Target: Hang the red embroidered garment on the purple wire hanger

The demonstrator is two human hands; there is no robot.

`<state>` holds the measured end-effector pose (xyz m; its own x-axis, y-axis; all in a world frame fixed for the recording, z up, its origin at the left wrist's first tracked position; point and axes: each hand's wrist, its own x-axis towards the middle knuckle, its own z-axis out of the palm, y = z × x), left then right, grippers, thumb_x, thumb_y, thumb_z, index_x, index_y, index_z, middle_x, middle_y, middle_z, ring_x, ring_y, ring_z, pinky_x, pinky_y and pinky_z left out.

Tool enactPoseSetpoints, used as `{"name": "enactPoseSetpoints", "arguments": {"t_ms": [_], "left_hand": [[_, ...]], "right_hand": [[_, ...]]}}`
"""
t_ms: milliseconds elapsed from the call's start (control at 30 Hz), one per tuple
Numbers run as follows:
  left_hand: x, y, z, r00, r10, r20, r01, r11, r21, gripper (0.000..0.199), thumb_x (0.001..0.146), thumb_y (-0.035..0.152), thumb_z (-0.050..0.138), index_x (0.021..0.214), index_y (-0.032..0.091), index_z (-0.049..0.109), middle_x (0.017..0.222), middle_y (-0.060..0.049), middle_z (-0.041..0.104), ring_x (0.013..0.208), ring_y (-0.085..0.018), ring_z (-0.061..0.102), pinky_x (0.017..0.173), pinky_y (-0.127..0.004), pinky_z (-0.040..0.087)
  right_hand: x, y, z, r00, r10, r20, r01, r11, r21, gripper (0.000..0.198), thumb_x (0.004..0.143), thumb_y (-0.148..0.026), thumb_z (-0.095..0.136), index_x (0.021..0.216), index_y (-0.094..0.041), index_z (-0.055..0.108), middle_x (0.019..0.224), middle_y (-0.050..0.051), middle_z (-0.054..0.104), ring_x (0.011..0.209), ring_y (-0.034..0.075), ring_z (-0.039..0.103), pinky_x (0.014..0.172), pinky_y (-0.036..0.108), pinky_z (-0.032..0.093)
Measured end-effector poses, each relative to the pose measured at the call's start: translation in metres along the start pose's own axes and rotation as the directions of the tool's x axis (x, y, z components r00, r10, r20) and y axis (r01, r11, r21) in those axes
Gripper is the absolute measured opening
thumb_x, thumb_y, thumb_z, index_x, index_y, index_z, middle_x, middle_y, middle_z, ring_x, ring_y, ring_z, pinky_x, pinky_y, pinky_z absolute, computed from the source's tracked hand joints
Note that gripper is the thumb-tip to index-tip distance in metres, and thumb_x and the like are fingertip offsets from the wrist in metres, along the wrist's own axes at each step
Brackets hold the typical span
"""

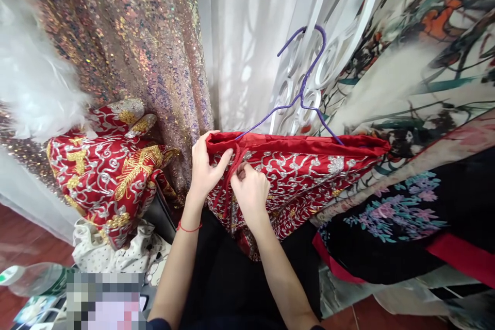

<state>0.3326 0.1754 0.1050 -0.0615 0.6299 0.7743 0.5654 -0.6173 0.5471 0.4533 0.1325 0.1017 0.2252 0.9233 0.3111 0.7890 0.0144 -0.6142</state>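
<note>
A red garment (305, 167) with silver and gold embroidery hangs over my lap, a purple hanger (303, 82) inside its top edge. My left hand (207, 165) grips the left end of the plain red band, thumb at the front and fingers partly hidden behind the cloth. A red cord (235, 162) loops down from the band between my hands. With curled fingers, my right hand (249, 188) pinches the cord in front of the embroidery. The exact pinch point is partly covered by my fingers.
Another red embroidered garment (104, 175) is heaped at the left, above dotted white cloth (93, 247). A plastic bottle (38, 278) lies at the lower left. A sequined curtain (154, 51) hangs behind. Black flowered clothing (398, 211) lies at the right, near a white scrolled metal frame (359, 20).
</note>
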Motion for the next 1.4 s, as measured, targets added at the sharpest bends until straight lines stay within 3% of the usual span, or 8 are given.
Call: {"name": "enactPoseSetpoints", "arguments": {"t_ms": [167, 267, 567, 700, 867, 1067, 1200, 1400], "left_hand": [[-0.033, -0.013, 0.005, 0.972, 0.081, -0.22, -0.061, 0.994, 0.094, 0.046, 0.086, 0.03, 0.065, 0.128, 0.021, 0.048, 0.13, -0.013, 0.056, 0.126, -0.027, 0.051, 0.107, -0.045, 0.039], [-0.055, -0.02, 0.013, 0.988, 0.124, -0.096, -0.105, 0.978, 0.182, 0.021, 0.083, 0.026, 0.066, 0.101, 0.022, 0.055, 0.099, -0.007, 0.063, 0.099, -0.024, 0.059, 0.089, -0.038, 0.046], [-0.049, -0.019, 0.028, 0.992, 0.115, 0.054, -0.125, 0.964, 0.235, 0.013, 0.092, 0.02, 0.044, 0.083, 0.02, 0.054, 0.076, -0.004, 0.06, 0.07, -0.018, 0.058, 0.063, -0.027, 0.041], [-0.051, -0.008, 0.029, 0.991, 0.092, 0.094, -0.109, 0.975, 0.196, 0.019, 0.097, 0.026, 0.043, 0.083, 0.02, 0.055, 0.076, -0.003, 0.061, 0.069, -0.016, 0.058, 0.063, -0.024, 0.041], [-0.063, 0.002, 0.029, 0.992, -0.035, 0.121, 0.014, 0.984, 0.175, 0.024, 0.097, 0.025, 0.043, 0.076, 0.02, 0.054, 0.071, 0.0, 0.057, 0.062, -0.013, 0.052, 0.059, -0.022, 0.037], [-0.055, 0.003, 0.018, 0.964, -0.196, 0.181, 0.185, 0.98, 0.076, 0.022, 0.095, 0.036, 0.05, 0.083, 0.02, 0.057, 0.079, -0.002, 0.062, 0.071, -0.015, 0.057, 0.069, -0.025, 0.044], [-0.054, 0.007, 0.014, 0.929, -0.298, 0.22, 0.353, 0.889, -0.29, 0.037, 0.102, 0.044, 0.034, 0.096, 0.019, 0.06, 0.087, -0.004, 0.066, 0.08, -0.015, 0.062, 0.077, -0.026, 0.048], [-0.071, 0.025, 0.001, 0.886, -0.24, 0.397, 0.405, 0.817, -0.41, 0.032, 0.1, 0.043, 0.046, 0.12, 0.019, 0.058, 0.093, -0.002, 0.068, 0.082, -0.014, 0.065, 0.082, -0.025, 0.051]], "right_hand": [[0.001, 0.011, 0.002, 0.995, -0.098, 0.023, 0.072, 0.854, 0.515, 0.013, 0.087, -0.029, 0.053, 0.079, -0.022, 0.061, 0.067, -0.002, 0.065, 0.054, 0.014, 0.058, 0.059, 0.026, 0.044], [0.003, 0.016, 0.006, 0.989, -0.141, 0.053, 0.058, 0.681, 0.73, 0.013, 0.083, -0.031, 0.053, 0.076, -0.021, 0.058, 0.061, -0.004, 0.054, 0.048, 0.01, 0.049, 0.05, 0.023, 0.041], [-0.006, 0.017, 0.015, 0.998, 0.029, 0.051, -0.058, 0.57, 0.82, 0.037, 0.075, -0.046, 0.072, 0.059, -0.021, 0.05, 0.054, -0.004, 0.052, 0.049, 0.01, 0.046, 0.046, 0.024, 0.042], [-0.01, 0.003, 0.017, 0.972, 0.189, 0.139, -0.194, 0.311, 0.931, 0.047, 0.07, -0.05, 0.077, 0.055, -0.022, 0.043, 0.045, -0.008, 0.042, 0.037, 0.006, 0.034, 0.035, 0.022, 0.028], [0.001, -0.026, -0.002, 0.98, 0.182, 0.075, -0.09, 0.076, 0.993, 0.036, 0.076, -0.048, 0.074, 0.065, -0.018, 0.056, 0.052, -0.007, 0.05, 0.035, 0.002, 0.031, 0.034, 0.019, 0.023], [0.012, -0.015, -0.004, 0.994, 0.022, 0.103, -0.105, 0.135, 0.985, 0.03, 0.078, -0.045, 0.074, 0.076, -0.017, 0.063, 0.05, -0.008, 0.053, 0.035, 0.003, 0.037, 0.033, 0.017, 0.028], [0.012, 0.0, -0.003, 0.978, -0.07, 0.198, -0.181, 0.2, 0.963, 0.034, 0.08, -0.05, 0.071, 0.08, -0.017, 0.064, 0.044, -0.009, 0.052, 0.029, 0.003, 0.033, 0.029, 0.016, 0.024], [0.014, 0.008, -0.009, 0.914, -0.218, 0.343, -0.282, 0.268, 0.921, 0.042, 0.092, -0.052, 0.056, 0.109, -0.016, 0.069, 0.044, -0.009, 0.051, 0.028, 0.003, 0.032, 0.029, 0.016, 0.022]]}}
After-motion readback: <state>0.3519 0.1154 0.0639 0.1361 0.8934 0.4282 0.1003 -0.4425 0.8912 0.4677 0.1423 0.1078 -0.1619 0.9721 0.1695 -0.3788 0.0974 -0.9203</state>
